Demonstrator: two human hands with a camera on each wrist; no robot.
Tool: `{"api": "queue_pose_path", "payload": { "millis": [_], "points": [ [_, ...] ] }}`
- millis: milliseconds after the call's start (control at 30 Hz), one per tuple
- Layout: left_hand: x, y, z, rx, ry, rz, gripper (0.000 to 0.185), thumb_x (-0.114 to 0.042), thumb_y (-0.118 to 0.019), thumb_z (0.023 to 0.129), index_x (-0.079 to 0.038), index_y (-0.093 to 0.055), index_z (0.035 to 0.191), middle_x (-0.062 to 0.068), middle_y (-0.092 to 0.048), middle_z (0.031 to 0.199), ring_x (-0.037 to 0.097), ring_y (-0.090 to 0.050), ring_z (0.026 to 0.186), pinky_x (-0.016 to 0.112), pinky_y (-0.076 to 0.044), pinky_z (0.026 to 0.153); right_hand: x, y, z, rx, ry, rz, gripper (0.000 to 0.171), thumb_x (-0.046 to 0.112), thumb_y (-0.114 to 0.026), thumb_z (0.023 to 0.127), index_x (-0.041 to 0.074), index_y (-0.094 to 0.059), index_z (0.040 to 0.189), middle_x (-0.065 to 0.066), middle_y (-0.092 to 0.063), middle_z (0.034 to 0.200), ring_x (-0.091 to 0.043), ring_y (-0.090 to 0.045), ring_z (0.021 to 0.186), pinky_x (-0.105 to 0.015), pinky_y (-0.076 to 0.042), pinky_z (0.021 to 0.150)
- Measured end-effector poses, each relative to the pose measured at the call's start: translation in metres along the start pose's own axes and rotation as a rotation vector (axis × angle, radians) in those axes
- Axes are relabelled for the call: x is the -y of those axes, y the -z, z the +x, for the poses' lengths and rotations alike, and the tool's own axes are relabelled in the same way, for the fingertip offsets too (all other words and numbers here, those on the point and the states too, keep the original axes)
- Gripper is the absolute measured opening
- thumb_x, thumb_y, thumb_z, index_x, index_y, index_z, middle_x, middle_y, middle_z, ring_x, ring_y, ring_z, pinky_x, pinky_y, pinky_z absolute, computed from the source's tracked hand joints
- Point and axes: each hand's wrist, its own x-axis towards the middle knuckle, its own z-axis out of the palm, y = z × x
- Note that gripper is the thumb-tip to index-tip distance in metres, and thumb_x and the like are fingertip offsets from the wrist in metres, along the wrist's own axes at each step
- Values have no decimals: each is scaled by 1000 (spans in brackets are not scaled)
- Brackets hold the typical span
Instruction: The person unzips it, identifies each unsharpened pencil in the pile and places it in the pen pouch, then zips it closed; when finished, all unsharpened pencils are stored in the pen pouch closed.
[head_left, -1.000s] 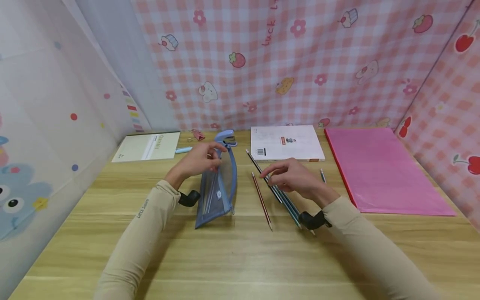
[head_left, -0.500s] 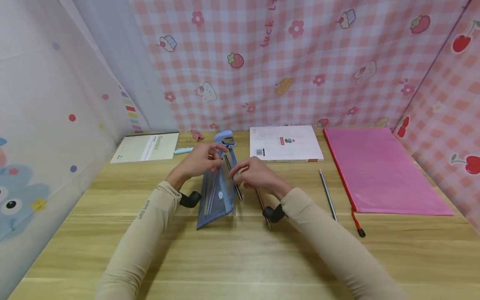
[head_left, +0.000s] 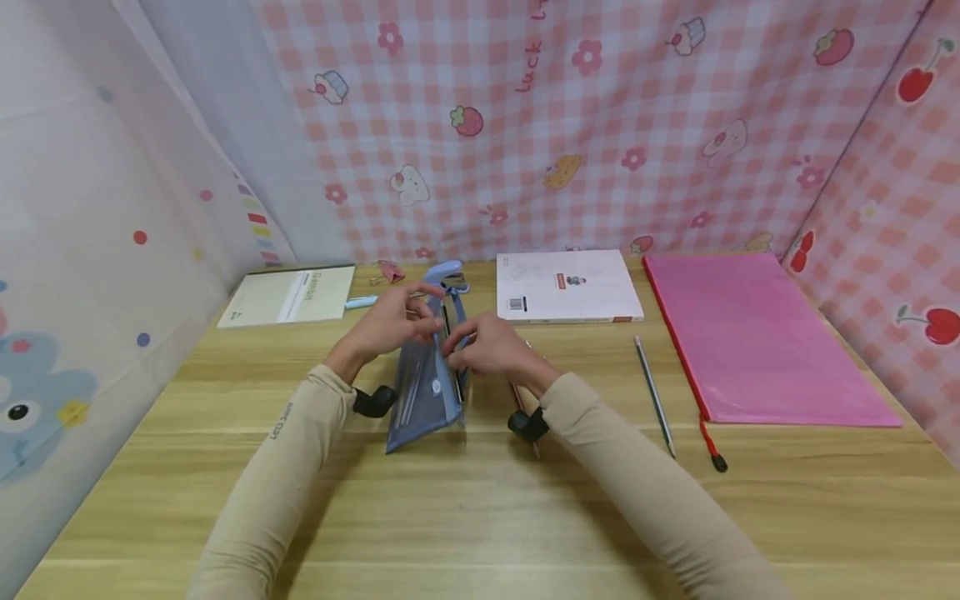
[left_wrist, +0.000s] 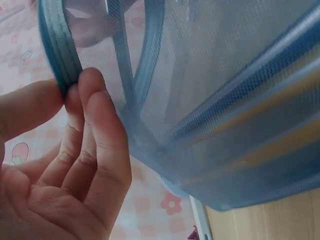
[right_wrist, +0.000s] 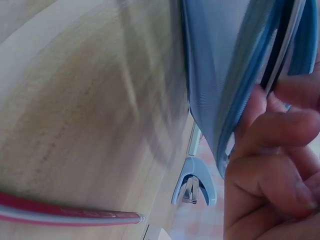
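Observation:
A blue mesh pencil case [head_left: 416, 404] stands tilted in the middle of the table, its zip mouth spread. My left hand [head_left: 392, 323] pinches the zip edge between thumb and fingers; the left wrist view shows this pinch [left_wrist: 77, 92] up close. Long dark and yellowish shapes [left_wrist: 255, 82] show through the mesh. My right hand [head_left: 491, 346] is at the mouth, thumb and fingertips pinching a dark pencil [right_wrist: 277, 55] with a pale stripe, which lies lengthwise within the opening. I cannot tell whether more pencils are in that grip.
A red pencil [head_left: 517, 397] lies partly under the right wrist, a green pencil [head_left: 655, 396] farther right. Behind the case are a lilac stapler [head_left: 444, 272], a pink clip [head_left: 391, 271] and a light-blue pen [head_left: 362, 302]. Notebook [head_left: 292, 296], white book [head_left: 566, 287] and pink zip folder [head_left: 765, 342] sit around.
My right hand has moved left from the pencils on the table to the case mouth, bringing the dark pencil into the opening. Several pencils have left the table there. My left hand keeps its pinch.

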Motion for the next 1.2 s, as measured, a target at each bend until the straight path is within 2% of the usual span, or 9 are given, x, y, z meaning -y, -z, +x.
{"api": "queue_pose_path", "payload": {
  "millis": [133, 300, 533, 700, 800, 900, 1067, 1200],
  "points": [
    [1, 1, -1, -22, 28, -34, 41, -4, -64, 96, 0, -54, 135, 14, -72, 91, 14, -70, 72, 40, -62, 76, 0, 0, -2, 13, 16, 5, 19, 6, -67, 83, 12, -78, 97, 0, -62, 62, -8, -44, 50, -23, -40, 51],
    [5, 2, -2, -47, 22, -40, 33, -5, -65, 95, 1, -61, 127, 15, -73, 94, 13, -70, 75, 41, -62, 79, 3, -2, 0, 0, 19, 9, 20, 9, -65, 84, 14, -78, 99, -1, -63, 64, -9, -43, 50, -23, -39, 51],
    [5, 1, -3, -69, 41, -25, 26, -7, -67, 95, 6, -67, 117, 18, -73, 98, 11, -69, 76, 40, -62, 79, 1, -9, 3, -51, 47, -4, 17, 7, -69, 84, 11, -78, 98, -6, -75, 87, -13, -60, 64, -23, -51, 57],
    [4, 3, -3, -76, 54, -24, 28, -9, -67, 95, 6, -65, 119, 23, -71, 100, 12, -69, 75, 41, -62, 80, -4, -3, -3, -120, 102, -4, 14, 8, -73, 86, 11, -78, 100, -8, -77, 90, -25, -66, 71, -24, -50, 57],
    [4, 3, -2, -78, 62, -21, 28, -9, -66, 96, 5, -66, 119, 23, -71, 100, 11, -69, 74, 41, -62, 80, -9, 7, -9, -143, 122, -2, 11, 11, -74, 87, 9, -78, 98, -10, -77, 88, -28, -65, 69, -23, -46, 54],
    [4, 4, -2, -75, 61, -18, 26, -9, -66, 96, 3, -67, 118, 24, -71, 100, 11, -69, 73, 42, -62, 80, -20, 23, -17, -148, 134, -52, 11, 13, -74, 88, 8, -77, 97, -12, -76, 88, -26, -64, 68, -24, -46, 56],
    [2, 6, -2, -91, 53, 5, 23, -9, -66, 96, 1, -69, 116, 16, -72, 93, 11, -69, 72, 45, -62, 80, -42, 60, -36, -106, 98, -194, 15, 16, -73, 89, 7, -76, 101, -13, -74, 85, -25, -62, 65, -28, -49, 58],
    [2, 9, -4, -93, 68, 16, 24, -10, -66, 96, 0, -69, 117, 9, -72, 91, 12, -70, 73, 44, -62, 80, -58, 86, -53, -49, 77, -299, 18, 16, -74, 88, 6, -75, 103, -8, -73, 85, -16, -62, 71, -29, -49, 63]
  ]
}}
